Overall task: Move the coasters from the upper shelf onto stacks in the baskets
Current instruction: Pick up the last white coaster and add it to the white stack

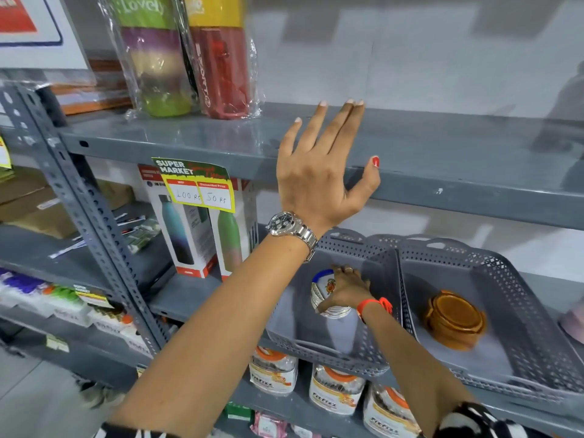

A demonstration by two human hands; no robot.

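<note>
My left hand [319,175] lies flat and open on the front of the grey upper shelf [458,143], fingers spread, holding nothing. No coasters show on that shelf. One shelf lower stand two grey perforated baskets. In the left basket [331,355] my right hand [347,290] is closed over the top of a stack of white coasters [322,289] with a blue rim and an orange motif. The right basket [493,257] holds a stack of brown wooden coasters [455,317], untouched.
Plastic-wrapped bottles, green [158,58] and red [221,71], stand at the upper shelf's left end. Boxed bottles [189,229] sit left of the baskets behind a price tag [197,188]. Jars [273,371] line the shelf below. A slotted steel upright [79,197] rises at left.
</note>
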